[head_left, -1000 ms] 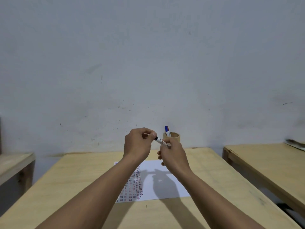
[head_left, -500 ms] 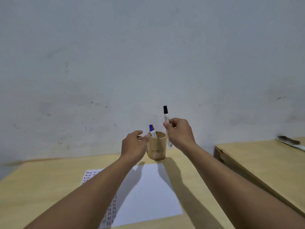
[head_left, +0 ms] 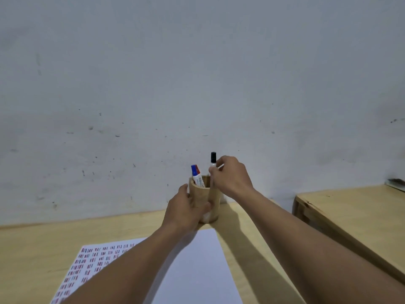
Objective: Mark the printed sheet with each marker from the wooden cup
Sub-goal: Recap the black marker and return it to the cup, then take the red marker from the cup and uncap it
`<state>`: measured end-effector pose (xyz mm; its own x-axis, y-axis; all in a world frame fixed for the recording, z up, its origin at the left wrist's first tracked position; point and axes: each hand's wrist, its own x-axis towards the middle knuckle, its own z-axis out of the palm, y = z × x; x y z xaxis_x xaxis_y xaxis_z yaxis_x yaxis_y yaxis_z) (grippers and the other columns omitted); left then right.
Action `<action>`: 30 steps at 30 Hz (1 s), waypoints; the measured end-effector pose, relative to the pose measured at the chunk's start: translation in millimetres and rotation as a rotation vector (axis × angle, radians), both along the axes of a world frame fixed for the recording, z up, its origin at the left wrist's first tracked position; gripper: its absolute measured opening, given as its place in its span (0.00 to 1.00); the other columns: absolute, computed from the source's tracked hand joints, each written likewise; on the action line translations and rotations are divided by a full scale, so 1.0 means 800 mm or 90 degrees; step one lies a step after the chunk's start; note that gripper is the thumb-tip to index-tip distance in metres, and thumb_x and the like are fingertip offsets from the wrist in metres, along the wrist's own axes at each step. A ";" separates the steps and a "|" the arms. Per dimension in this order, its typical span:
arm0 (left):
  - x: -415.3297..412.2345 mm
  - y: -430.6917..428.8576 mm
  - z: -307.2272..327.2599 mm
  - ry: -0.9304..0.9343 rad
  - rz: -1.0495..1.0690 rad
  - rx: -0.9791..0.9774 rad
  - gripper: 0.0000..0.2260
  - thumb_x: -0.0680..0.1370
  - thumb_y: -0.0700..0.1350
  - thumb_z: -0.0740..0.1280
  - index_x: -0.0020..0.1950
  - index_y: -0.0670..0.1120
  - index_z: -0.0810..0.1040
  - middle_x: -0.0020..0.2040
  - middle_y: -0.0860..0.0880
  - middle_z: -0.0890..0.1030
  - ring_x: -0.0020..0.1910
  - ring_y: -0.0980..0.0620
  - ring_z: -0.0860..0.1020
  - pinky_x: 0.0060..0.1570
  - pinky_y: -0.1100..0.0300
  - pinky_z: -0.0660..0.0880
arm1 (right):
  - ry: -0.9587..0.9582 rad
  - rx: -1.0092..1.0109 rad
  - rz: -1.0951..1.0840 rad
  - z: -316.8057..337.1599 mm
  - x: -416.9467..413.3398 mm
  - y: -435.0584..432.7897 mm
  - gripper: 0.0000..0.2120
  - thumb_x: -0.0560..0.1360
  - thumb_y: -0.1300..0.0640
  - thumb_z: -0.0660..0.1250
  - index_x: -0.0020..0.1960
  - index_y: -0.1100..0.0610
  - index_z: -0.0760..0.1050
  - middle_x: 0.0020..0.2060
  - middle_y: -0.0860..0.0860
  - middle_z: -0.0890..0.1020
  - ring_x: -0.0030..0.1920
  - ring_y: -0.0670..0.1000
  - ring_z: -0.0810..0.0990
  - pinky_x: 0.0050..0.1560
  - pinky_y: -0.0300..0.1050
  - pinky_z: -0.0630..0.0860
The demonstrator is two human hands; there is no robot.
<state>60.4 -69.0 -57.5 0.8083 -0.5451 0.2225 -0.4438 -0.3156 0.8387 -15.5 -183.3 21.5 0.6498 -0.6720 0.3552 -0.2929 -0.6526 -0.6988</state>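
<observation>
A wooden cup stands at the far edge of the table, close to the wall. My left hand wraps around its left side. My right hand pinches a black-capped marker upright, its lower end inside the cup. Two more markers, one blue-capped and one red-capped, lean in the cup's left part. The printed sheet lies in front of the cup, with rows of red and blue marks on its left side; my left forearm covers part of it.
The light wooden table runs up to a grey scuffed wall. A second wooden table stands to the right across a narrow gap, with a dark object at its far edge.
One second ago both hands held the black marker above the sheet. My right hand carried it to the cup and lowered it in, while my left hand closed around the cup.
</observation>
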 end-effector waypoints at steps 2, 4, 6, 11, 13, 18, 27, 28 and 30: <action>-0.001 -0.003 -0.003 -0.009 -0.004 -0.021 0.29 0.70 0.54 0.76 0.68 0.49 0.72 0.60 0.52 0.81 0.55 0.53 0.80 0.52 0.59 0.78 | 0.035 0.000 -0.003 -0.006 0.008 -0.005 0.11 0.79 0.53 0.67 0.46 0.59 0.81 0.40 0.53 0.84 0.41 0.53 0.82 0.42 0.48 0.78; -0.001 -0.004 -0.005 -0.023 0.002 -0.029 0.26 0.70 0.55 0.76 0.65 0.49 0.74 0.58 0.53 0.82 0.54 0.54 0.81 0.52 0.58 0.79 | 0.059 0.000 -0.005 -0.010 0.013 -0.007 0.13 0.78 0.53 0.67 0.39 0.59 0.81 0.34 0.53 0.82 0.37 0.54 0.80 0.37 0.46 0.75; -0.002 -0.004 -0.006 -0.019 0.000 -0.042 0.26 0.70 0.55 0.75 0.65 0.49 0.74 0.58 0.53 0.82 0.54 0.54 0.81 0.52 0.57 0.80 | 0.062 0.002 -0.009 -0.013 0.015 -0.006 0.09 0.79 0.54 0.68 0.45 0.58 0.82 0.39 0.54 0.83 0.41 0.55 0.81 0.39 0.46 0.76; -0.002 -0.002 -0.008 -0.015 -0.001 -0.053 0.25 0.70 0.54 0.75 0.64 0.49 0.75 0.57 0.54 0.82 0.54 0.54 0.81 0.51 0.58 0.79 | 0.020 -0.081 -0.022 -0.011 0.014 0.004 0.08 0.78 0.61 0.66 0.56 0.53 0.72 0.49 0.54 0.84 0.44 0.54 0.81 0.33 0.44 0.70; -0.002 -0.002 -0.009 -0.014 0.002 -0.054 0.22 0.70 0.53 0.76 0.62 0.50 0.76 0.55 0.55 0.82 0.52 0.55 0.81 0.50 0.59 0.79 | 0.064 -0.108 0.010 -0.008 0.019 0.007 0.10 0.77 0.61 0.67 0.58 0.54 0.77 0.53 0.53 0.84 0.48 0.55 0.81 0.37 0.43 0.70; -0.004 -0.002 -0.008 -0.005 -0.003 -0.054 0.21 0.69 0.52 0.76 0.60 0.51 0.77 0.52 0.56 0.83 0.49 0.55 0.82 0.50 0.56 0.81 | 0.154 -0.110 0.056 -0.007 0.032 0.003 0.14 0.75 0.60 0.71 0.60 0.54 0.82 0.54 0.54 0.85 0.50 0.55 0.82 0.44 0.44 0.75; -0.005 0.002 -0.008 0.021 -0.018 -0.073 0.23 0.65 0.56 0.74 0.57 0.51 0.78 0.51 0.57 0.84 0.49 0.58 0.83 0.50 0.55 0.82 | 0.158 -0.091 0.072 -0.007 0.034 -0.008 0.11 0.73 0.60 0.70 0.53 0.51 0.84 0.45 0.51 0.84 0.47 0.54 0.82 0.45 0.49 0.79; -0.005 0.002 -0.007 0.023 -0.019 -0.071 0.23 0.65 0.56 0.74 0.58 0.52 0.78 0.51 0.57 0.84 0.50 0.58 0.83 0.51 0.54 0.82 | 0.154 -0.092 0.073 -0.009 0.035 -0.009 0.11 0.73 0.60 0.70 0.53 0.51 0.84 0.44 0.50 0.84 0.46 0.54 0.82 0.45 0.49 0.79; -0.006 0.003 -0.006 0.019 -0.022 -0.067 0.24 0.65 0.56 0.73 0.59 0.51 0.77 0.52 0.57 0.84 0.50 0.57 0.83 0.52 0.53 0.82 | 0.136 -0.084 0.071 -0.012 0.036 -0.010 0.08 0.74 0.59 0.70 0.52 0.53 0.84 0.45 0.51 0.84 0.46 0.54 0.82 0.44 0.49 0.79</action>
<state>55.7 -67.0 -62.2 0.7966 -0.5475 0.2562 -0.4270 -0.2097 0.8796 13.6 -191.0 11.8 0.7866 -0.5499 0.2809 -0.3468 -0.7698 -0.5359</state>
